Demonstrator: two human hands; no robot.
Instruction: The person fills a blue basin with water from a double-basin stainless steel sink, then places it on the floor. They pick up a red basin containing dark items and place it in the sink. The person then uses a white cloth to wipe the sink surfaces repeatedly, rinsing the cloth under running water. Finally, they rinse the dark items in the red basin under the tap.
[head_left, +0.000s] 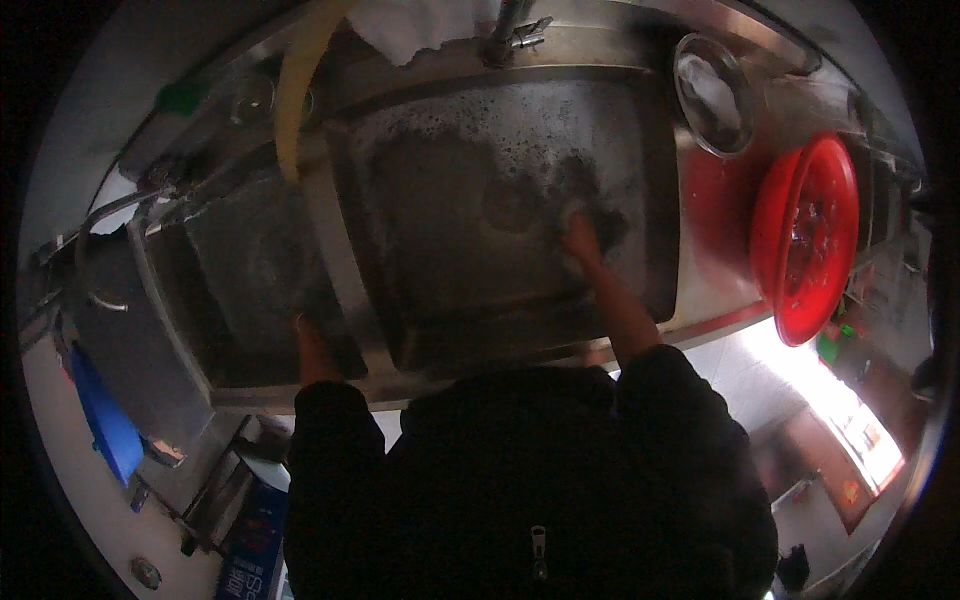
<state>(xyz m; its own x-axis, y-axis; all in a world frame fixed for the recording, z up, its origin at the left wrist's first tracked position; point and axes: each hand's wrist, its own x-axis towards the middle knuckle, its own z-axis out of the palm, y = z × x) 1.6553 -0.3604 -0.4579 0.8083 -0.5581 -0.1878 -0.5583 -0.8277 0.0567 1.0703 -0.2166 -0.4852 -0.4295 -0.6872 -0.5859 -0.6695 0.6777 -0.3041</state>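
Two stainless steel sink basins lie before me. My right hand (580, 237) reaches down into the larger right basin (442, 300), right of its drain (511, 207). Foam or droplets (517, 124) cover the far part of that basin's floor, with darker patches around my hand. Something pale shows at its fingertips, too blurred to tell whether it is held. My left hand (306, 337) is low in the smaller left basin (247, 262), near its front right side; its fingers are lost in the murk, so its grip is hidden.
A faucet (517, 37) stands behind the right basin. On the right counter are a metal bowl (712, 94) with something whitish inside and a tilted red plastic basin (772, 217). A yellow strip (296, 97) hangs over the divider's far end. A blue plastic object (109, 420) is at left.
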